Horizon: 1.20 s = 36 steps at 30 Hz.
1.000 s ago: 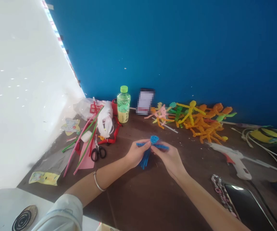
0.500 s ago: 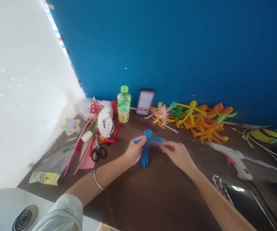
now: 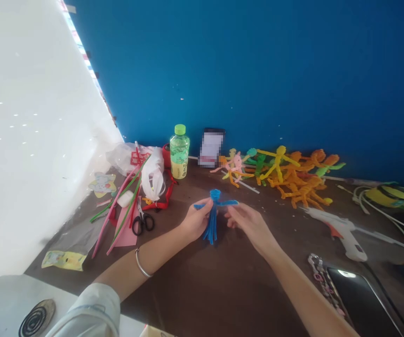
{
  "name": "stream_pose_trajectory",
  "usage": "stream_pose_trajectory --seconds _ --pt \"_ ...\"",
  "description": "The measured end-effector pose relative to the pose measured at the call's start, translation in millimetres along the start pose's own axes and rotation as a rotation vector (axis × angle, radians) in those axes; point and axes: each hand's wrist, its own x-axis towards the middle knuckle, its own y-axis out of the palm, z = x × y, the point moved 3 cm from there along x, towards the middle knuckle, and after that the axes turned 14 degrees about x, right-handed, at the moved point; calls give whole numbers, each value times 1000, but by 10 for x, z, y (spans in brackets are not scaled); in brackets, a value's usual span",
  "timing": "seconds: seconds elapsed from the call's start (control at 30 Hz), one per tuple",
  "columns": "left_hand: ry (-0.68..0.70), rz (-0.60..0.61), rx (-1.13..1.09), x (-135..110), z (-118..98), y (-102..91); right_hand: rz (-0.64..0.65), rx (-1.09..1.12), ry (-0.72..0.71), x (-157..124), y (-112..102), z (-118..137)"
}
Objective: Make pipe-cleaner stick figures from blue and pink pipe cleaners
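My left hand (image 3: 197, 221) pinches a blue pipe-cleaner figure (image 3: 212, 229) by its body, thumb and fingers closed just below the looped head (image 3: 215, 194), legs hanging down beside my palm. My right hand (image 3: 251, 227) is half open, fingertips (image 3: 230, 210) just under the figure's outstretched arm (image 3: 227, 203); I cannot tell whether they touch.
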Motion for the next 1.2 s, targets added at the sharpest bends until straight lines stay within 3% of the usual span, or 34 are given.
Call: stream_pose_trajectory --seconds 0.07,0.2,0.43,0.63,0.83,1.0,1.1,1.2 --pt "19 79 11 -27 -30 42 -26 104 -52 -14 113 38" --pt "40 206 8 -53 -68 91 -66 103 -122 -8 176 84" --pt "-68 131 -66 2 -6 25 12 -1 -151 8 141 96" --pt "-107 142 6 -8 -3 15 72 -79 -162 1 142 148" --pt "-26 183 57 -22 -25 54 71 -44 -149 14 110 147" --pt "8 116 41 -30 -25 59 -44 191 -98 39 102 -9" --pt "-3 26 52 -20 -1 18 -180 364 -50 -5 174 -99" --pt "5 -19 52 -10 24 -11 -236 472 -9 -60 282 -122"
